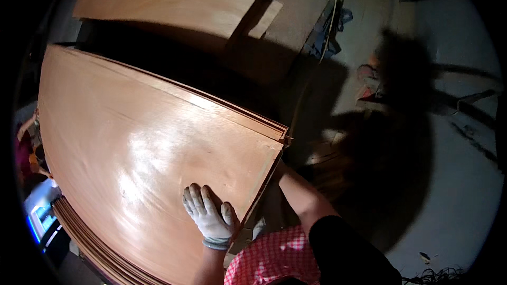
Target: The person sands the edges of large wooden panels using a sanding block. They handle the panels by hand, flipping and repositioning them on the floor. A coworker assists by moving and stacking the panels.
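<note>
A large, glossy, reddish-brown plywood sheet (158, 126) lies before me on a stack of similar sheets. My left hand (208, 216), in a white glove with a grey cuff, rests flat on its near right part, fingers spread and thumb apart. My right forearm (303, 192) reaches to the sheet's right edge. There the right hand goes out of sight behind or under the edge, so its fingers are hidden. Along the far long edge, several thin layers of the stacked sheets (253, 119) show, slightly offset at the right corner.
Another plywood sheet (174, 0) lies beyond a dark gap. More stacked sheets (100, 245) stand at the lower left, near a lit screen (42, 219) and another person's arm (26, 126). Blue cloth (327, 34) lies on the floor; a dark shadow covers the right side.
</note>
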Available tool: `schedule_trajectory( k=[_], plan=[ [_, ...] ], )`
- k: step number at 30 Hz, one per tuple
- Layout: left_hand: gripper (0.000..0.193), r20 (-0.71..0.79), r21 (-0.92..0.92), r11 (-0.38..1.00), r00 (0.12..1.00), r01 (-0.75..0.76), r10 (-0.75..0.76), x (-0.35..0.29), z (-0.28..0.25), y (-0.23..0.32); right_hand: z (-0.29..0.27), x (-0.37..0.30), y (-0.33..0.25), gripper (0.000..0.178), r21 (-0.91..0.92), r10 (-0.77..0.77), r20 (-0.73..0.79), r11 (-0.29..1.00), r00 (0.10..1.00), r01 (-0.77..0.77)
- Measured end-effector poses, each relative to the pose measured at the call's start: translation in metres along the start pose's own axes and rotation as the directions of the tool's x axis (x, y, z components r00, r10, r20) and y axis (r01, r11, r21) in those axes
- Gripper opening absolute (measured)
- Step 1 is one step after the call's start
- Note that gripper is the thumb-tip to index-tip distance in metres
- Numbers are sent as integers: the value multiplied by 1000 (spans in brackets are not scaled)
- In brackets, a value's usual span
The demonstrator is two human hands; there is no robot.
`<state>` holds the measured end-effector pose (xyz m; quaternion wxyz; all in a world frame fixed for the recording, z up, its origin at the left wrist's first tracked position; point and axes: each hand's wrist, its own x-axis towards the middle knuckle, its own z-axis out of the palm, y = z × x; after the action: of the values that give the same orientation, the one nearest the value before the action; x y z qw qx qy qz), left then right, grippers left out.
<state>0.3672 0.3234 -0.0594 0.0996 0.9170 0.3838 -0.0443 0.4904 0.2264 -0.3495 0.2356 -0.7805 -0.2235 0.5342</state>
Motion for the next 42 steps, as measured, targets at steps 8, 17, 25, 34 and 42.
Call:
schedule_trajectory(
  k=[8, 17, 25, 34, 42],
  plan=[
    [61, 34, -103, 992, 997, 78, -75, -3, -15, -1, -148, -122, -54, 28, 87, -150, -617, 963, 773, 256],
    [61, -102, -242, 949, 967, 203, -233, -15, -35, 2, -238, -161, -213, 38, -643, -677, -231, 645, 699, 413],
    [54, -83, -375, 789, 830, 486, -551, -126, -48, 31, -231, -148, -230, 43, -792, -624, -98, 521, 776, 319],
    [44, -143, -504, 544, 557, 670, -818, -212, -22, 16, -228, -101, -209, 30, -134, -168, -130, 979, 977, 151],
    [45, -83, -602, 199, 187, 773, -979, -321, 10, -18, -177, -165, -242, 45, -846, -631, -283, 519, 722, 121]
  ],
)
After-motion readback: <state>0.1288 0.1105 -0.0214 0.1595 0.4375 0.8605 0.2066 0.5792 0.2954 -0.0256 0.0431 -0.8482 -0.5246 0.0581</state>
